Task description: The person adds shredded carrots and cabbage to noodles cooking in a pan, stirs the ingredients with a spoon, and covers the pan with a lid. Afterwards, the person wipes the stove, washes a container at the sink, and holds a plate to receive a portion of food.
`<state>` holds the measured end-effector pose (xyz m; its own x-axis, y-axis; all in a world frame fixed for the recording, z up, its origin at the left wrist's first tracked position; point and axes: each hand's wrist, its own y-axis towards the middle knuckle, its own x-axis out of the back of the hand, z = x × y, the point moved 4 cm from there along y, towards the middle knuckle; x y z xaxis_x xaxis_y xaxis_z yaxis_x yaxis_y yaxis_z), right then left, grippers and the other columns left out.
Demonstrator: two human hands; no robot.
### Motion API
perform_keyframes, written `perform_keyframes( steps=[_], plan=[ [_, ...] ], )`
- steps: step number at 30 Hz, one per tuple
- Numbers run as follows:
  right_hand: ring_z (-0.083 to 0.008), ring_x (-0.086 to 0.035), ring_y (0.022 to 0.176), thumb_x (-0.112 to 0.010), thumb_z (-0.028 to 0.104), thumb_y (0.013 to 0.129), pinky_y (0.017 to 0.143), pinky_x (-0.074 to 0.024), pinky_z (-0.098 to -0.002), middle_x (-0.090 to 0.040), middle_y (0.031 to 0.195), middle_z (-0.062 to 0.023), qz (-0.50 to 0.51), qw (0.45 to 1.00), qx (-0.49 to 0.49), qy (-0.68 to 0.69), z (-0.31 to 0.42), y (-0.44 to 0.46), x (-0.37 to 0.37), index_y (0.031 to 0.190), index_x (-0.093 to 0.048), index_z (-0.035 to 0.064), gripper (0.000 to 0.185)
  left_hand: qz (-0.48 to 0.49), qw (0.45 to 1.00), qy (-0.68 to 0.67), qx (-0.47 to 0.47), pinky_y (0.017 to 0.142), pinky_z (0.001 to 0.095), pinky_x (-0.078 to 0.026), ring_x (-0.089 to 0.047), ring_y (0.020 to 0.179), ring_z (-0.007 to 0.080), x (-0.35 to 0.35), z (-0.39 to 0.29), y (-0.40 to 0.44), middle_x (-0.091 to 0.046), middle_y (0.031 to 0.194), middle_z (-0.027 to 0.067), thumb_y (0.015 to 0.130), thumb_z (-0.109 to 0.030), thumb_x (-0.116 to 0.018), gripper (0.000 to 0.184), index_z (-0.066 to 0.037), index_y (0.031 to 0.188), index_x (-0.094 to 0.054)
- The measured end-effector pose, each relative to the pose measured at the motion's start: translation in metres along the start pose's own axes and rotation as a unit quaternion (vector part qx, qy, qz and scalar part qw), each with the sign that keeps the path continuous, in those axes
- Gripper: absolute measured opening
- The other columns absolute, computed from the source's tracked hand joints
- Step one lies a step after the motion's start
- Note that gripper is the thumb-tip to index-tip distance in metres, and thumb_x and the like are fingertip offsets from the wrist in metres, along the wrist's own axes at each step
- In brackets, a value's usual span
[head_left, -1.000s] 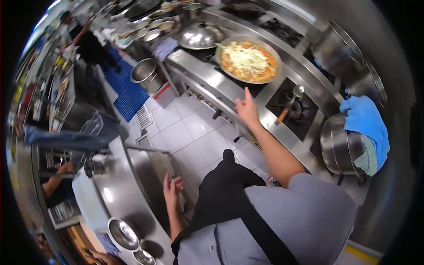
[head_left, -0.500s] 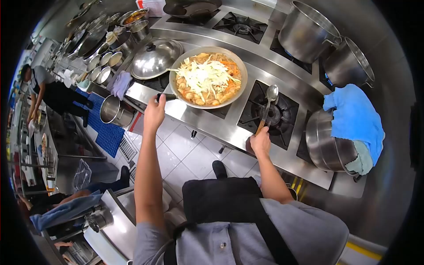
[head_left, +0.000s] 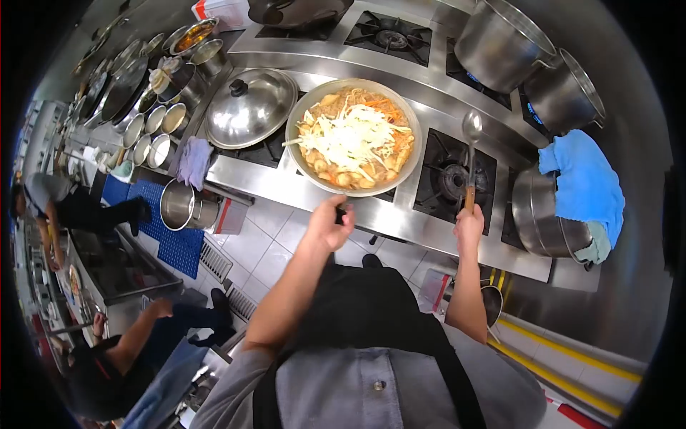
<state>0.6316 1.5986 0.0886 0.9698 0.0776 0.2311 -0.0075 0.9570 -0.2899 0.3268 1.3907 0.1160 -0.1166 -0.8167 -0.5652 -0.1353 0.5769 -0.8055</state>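
Observation:
A wide pan point(head_left: 291, 159) of stew, topped with pale shredded strips, sits on the front stove. At its near side my left hand point(head_left: 331, 224) is wrapped round the dark pan handle point(head_left: 341, 212). My right hand point(head_left: 469, 227) grips the wooden handle of a metal spoon point(head_left: 471, 129), which points away from me above a front burner point(head_left: 452, 181). The spoon's bowl holds no visible food. Left of the pan rests a domed metal lid point(head_left: 251, 111) with a black knob.
Tall pots point(head_left: 502, 46) stand at the back right. A blue cloth point(head_left: 586, 179) drapes over a large metal pot point(head_left: 532, 207) on the right. Bowls point(head_left: 158, 150) and a steel pot point(head_left: 187, 207) are at the left. Two co-workers point(head_left: 71, 204) point(head_left: 118, 365) are farther left.
My right hand has taken hold of the spoon and raised it off the burner. My left hand has gripped the pan handle, which has swung round towards me. The lower-left co-worker shows more fully.

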Motion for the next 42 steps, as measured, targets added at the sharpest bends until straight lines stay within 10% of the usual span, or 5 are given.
perform_keyframes(
  steps=[5,8,14,20,42],
  plan=[
    [-0.0112,-0.045,0.056,-0.058,0.012,0.09,0.053,-0.0386,-0.0292,-0.049,0.063,0.001,0.005,0.989,0.143,-0.028,0.069,-0.057,-0.048,0.095,-0.063,0.0068,0.01,0.032,0.998,-0.025,0.057,0.041,0.019,-0.043,-0.048,0.053,0.0121,-0.011,-0.004,0.01,-0.053,0.076,0.009,0.096,-0.014,-0.057,0.018,0.0,0.096,-0.045],
    [-0.015,-0.051,0.06,-0.061,0.021,0.097,0.059,-0.0443,-0.0325,-0.054,0.064,-0.0028,0.081,0.996,0.033,-0.008,0.112,-0.056,-0.069,0.109,-0.064,0.0073,0.018,0.067,0.992,0.065,0.082,0.039,0.018,-0.042,-0.046,0.05,0.0102,-0.012,-0.008,0.001,-0.053,0.076,0.0087,0.097,-0.012,-0.054,0.015,-0.002,0.093,-0.043],
    [-0.0443,-0.066,0.088,-0.053,0.018,0.099,0.076,-0.0531,-0.0488,-0.068,0.095,-0.0212,-0.004,0.796,0.39,-0.462,0.175,-0.059,-0.105,0.138,-0.052,0.0163,0.039,0.075,0.988,0.105,0.08,0.036,0.0184,-0.031,-0.038,0.047,0.0083,-0.008,-0.026,0.011,-0.05,0.073,0.0082,0.098,-0.016,-0.053,0.018,-0.002,0.089,-0.045],
    [-0.038,-0.069,0.098,-0.052,0.024,0.096,0.086,-0.0543,-0.0492,-0.072,0.104,-0.0205,0.113,0.697,0.216,-0.674,0.185,-0.01,-0.149,0.149,-0.042,0.0327,0.054,0.095,0.986,0.084,0.105,0.039,0.0202,-0.037,-0.044,0.048,0.0115,-0.003,-0.031,0.005,-0.054,0.073,0.0113,0.098,-0.02,-0.057,0.023,0.0,0.092,-0.048],
    [-0.0314,-0.07,0.071,-0.054,0.008,0.082,0.065,-0.0562,-0.0455,-0.065,0.091,-0.0172,0.199,0.581,0.365,-0.7,0.25,-0.117,-0.116,0.147,-0.047,0.0275,0.068,0.104,0.984,0.044,0.14,0.036,0.018,-0.031,-0.041,0.05,0.0086,0.001,-0.031,-0.002,-0.053,0.077,0.0097,0.102,-0.031,-0.051,0.033,0.002,0.099,-0.05]
  ],
)
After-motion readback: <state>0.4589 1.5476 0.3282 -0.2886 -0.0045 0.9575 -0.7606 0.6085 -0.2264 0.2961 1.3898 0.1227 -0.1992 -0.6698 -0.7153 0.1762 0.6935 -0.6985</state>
